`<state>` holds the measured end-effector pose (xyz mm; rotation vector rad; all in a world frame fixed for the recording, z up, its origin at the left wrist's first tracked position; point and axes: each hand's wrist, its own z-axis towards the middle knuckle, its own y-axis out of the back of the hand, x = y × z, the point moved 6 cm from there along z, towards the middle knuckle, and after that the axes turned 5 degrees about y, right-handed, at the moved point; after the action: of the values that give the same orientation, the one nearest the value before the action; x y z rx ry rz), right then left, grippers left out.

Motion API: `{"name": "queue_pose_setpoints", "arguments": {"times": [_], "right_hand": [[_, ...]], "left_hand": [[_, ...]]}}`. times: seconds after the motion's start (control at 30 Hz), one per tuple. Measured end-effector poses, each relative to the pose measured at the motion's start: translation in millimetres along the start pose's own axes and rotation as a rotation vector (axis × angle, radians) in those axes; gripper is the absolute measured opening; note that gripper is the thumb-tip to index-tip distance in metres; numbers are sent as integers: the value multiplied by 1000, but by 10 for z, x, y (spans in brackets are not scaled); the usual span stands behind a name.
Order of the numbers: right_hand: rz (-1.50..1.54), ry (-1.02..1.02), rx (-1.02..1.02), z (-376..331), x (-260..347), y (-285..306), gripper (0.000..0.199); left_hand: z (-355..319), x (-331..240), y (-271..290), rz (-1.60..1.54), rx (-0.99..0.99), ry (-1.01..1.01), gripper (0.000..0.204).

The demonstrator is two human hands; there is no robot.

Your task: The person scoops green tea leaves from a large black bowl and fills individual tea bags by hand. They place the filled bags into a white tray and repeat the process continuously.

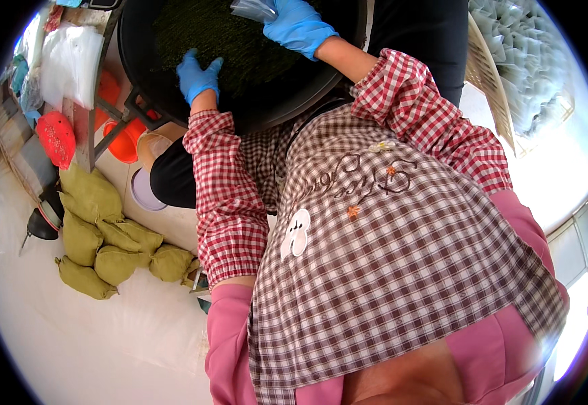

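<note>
A big black tub (128, 61) in front of me holds a heap of fine, loose, dark green leafy material (240, 57); its kind is not plain. Both my hands wear blue gloves. My left hand (199, 77) rests at the left part of the heap, thumb and fingers apart, its fingertips touching the green stuff. Over the far right of the heap, my right hand (297, 28) is closed on a clear plastic bag (253, 9), which points left. The bag's far part is cut off by the upper edge of the picture.
Several full green sacks (122, 266) lie on the floor at left. Nearer the tub stand an orange bucket (124, 142) and a light purple lid (147, 190). Clear bags (71, 64) hang over a table at far left. A basket (490, 81) with many clear bags stands at right.
</note>
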<state>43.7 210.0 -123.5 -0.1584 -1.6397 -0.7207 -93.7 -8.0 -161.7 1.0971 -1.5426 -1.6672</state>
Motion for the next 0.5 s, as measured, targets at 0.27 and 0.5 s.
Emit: {"name": "queue_pose_setpoints", "arguments": {"times": [0.27,0.5], "right_hand": [[-40,-95,91,54,-139,-150,9],[55,14,-3,31,-116,-125,13]], "left_hand": [[473,742,519,-869,144,438,34],[-128,-501,41,44,206,-177,51]]}}
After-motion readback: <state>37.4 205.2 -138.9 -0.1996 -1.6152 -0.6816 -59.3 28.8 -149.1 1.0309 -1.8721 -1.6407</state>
